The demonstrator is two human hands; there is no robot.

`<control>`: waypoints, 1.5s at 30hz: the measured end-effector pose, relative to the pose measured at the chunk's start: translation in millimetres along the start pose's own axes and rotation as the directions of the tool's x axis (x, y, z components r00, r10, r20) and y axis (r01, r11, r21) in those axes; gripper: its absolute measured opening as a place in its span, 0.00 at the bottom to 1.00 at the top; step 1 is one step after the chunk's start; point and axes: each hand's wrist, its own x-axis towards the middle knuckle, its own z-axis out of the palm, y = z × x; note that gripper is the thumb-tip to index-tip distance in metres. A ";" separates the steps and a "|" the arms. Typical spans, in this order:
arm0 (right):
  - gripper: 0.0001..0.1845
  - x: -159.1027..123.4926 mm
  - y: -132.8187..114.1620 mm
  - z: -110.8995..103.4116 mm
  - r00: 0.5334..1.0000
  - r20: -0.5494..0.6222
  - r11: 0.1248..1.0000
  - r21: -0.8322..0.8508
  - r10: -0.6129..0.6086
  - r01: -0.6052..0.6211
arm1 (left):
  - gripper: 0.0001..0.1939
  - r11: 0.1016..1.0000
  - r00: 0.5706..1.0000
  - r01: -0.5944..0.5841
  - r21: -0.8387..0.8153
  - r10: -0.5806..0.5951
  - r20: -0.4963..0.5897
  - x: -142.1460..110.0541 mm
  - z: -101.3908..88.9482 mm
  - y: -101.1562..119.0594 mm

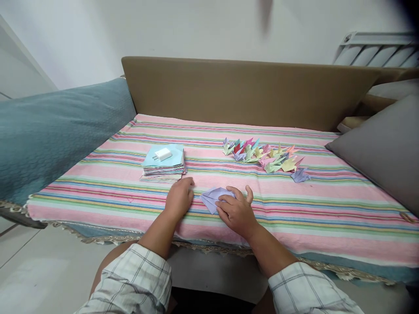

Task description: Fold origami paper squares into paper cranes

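A folded piece of purple origami paper (pixel 214 197) lies flat on the striped cloth, with creases running to its left point. My right hand (pixel 238 209) rests on its right part, fingers spread and pressing down. Just left of the paper, my left hand (pixel 179 198) is low over the cloth, apart from the purple piece. Its thumb and forefinger are parted with nothing seen between them; the other fingers are hidden. Beyond that hand stands a stack of square paper sheets (pixel 163 168), light blue on top, bearing a white charger plug (pixel 162 154).
Several folded paper cranes (pixel 258 153) in many colours sit in a cluster at the right, a purple crane (pixel 300 175) nearest. The striped cloth (pixel 108 187) covers a sofa seat. A brown backrest (pixel 229 91), blue armrest (pixel 65 126) and grey cushion (pixel 382 148) border it.
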 end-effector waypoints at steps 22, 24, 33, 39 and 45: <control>0.16 -4.7 34.7 -17.7 0.955 -0.106 0.917 0.327 0.276 -0.229 | 0.26 0.834 0.833 -0.552 0.011 0.551 0.059 -54.2 41.6 32.0; 0.11 -6.0 33.8 -18.0 0.965 -0.063 0.920 0.323 0.254 -0.222 | 0.26 0.844 0.842 -0.537 0.000 0.535 0.068 -54.6 43.4 30.3; 0.19 -6.4 18.1 -17.0 0.989 0.145 0.976 0.219 -0.014 -0.018 | 0.23 0.857 0.856 -0.516 -0.011 0.516 0.031 -53.0 44.0 29.9; 0.21 -8.8 18.7 -19.6 0.974 0.209 0.984 0.173 -0.084 0.048 | 0.22 0.858 0.857 -0.513 -0.022 0.513 0.044 -52.1 43.7 30.2; 0.21 -10.0 20.7 -20.7 0.963 0.244 0.984 0.157 -0.116 0.079 | 0.23 0.855 0.854 -0.518 -0.009 0.518 0.058 -52.5 44.6 29.0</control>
